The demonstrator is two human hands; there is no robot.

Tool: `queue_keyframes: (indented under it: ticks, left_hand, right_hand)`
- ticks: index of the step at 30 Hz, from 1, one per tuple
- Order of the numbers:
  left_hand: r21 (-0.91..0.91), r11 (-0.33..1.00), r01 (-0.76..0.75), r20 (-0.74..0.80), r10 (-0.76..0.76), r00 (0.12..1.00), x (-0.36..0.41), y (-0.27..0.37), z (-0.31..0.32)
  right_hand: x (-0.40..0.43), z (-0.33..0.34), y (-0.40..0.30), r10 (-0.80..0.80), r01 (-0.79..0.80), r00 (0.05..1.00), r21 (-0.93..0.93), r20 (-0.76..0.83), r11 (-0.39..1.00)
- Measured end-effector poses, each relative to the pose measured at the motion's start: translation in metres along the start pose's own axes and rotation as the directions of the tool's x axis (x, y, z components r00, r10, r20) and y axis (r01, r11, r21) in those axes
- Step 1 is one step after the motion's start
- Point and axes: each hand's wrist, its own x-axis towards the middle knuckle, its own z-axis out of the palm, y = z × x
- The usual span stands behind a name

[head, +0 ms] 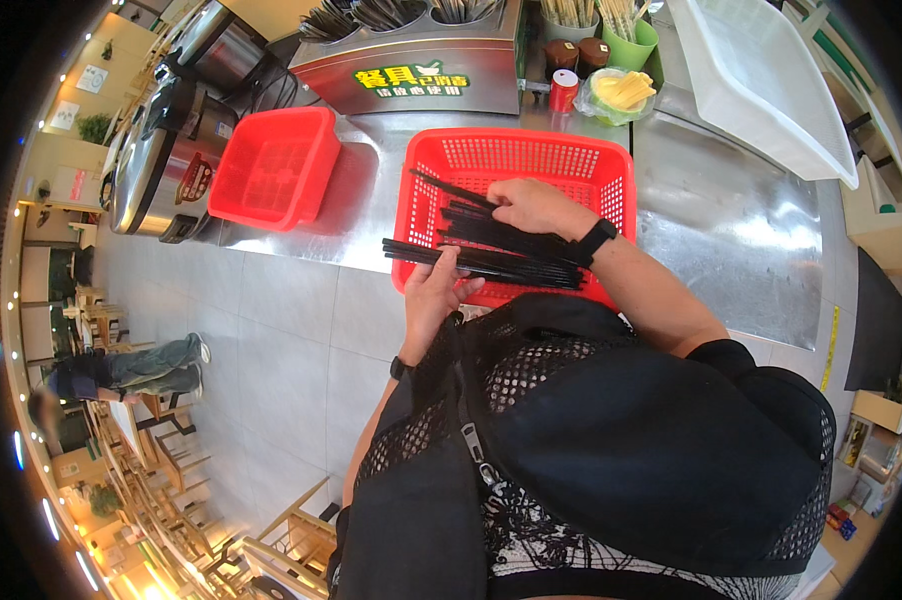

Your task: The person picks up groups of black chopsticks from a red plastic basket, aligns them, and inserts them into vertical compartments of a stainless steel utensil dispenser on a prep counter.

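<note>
A red perforated plastic basket point(522, 139) sits on the steel counter in front of me. My left hand point(437, 289) grips a bundle of black chopsticks point(511, 266) over the basket's near side, their ends reaching past its left rim. Inside the basket lie more black chopsticks point(488, 229), roughly side by side. My right hand point(533, 206) is above this pile, its thumb and fingers pinched on a black chopstick point(451, 187) that slants toward the left wall. The palm side of the right hand is hidden, so I cannot tell whether it holds more than one.
Left on the steel counter point(721, 225) stands a second red basket point(275, 169), beside large cookers point(166, 165). Behind are a steel utensil holder point(421, 75), a red can point(563, 91) and a bowl point(620, 96). A white tub point(766, 90) stands back right. A person point(121, 375) is among tables, far left.
</note>
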Motion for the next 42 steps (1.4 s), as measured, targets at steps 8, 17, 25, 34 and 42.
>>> queue_keyframes:
  ticks: [8,17,25,34,42]
  left_hand:
    - [-0.006,1.0,0.009,0.01,-0.009,1.0,0.0,-0.001,-0.002]
    - [-0.012,1.0,-0.021,-0.029,0.021,0.999,-0.011,-0.001,0.003]
    - [-0.025,0.999,-0.041,-0.049,0.04,0.998,-0.011,-0.001,0.006]
    - [-0.008,0.999,-0.037,0.004,0.037,0.999,0.002,-0.006,-0.007]
    - [0.017,1.0,-0.01,-0.011,0.01,1.0,0.002,-0.005,-0.006]
  right_hand:
    - [-0.016,-0.001,-0.037,-0.266,0.143,0.934,0.432,0.239,0.891]
    - [-0.02,0.012,-0.035,-0.328,0.249,0.935,0.402,0.139,0.881]
    - [-0.029,0.002,-0.037,-0.245,0.181,0.934,0.246,0.26,0.952]
    - [-0.024,-0.003,-0.044,-0.276,0.248,0.926,0.137,0.257,0.959]
    - [-0.02,0.004,-0.046,-0.287,0.253,0.906,0.145,0.311,0.956]
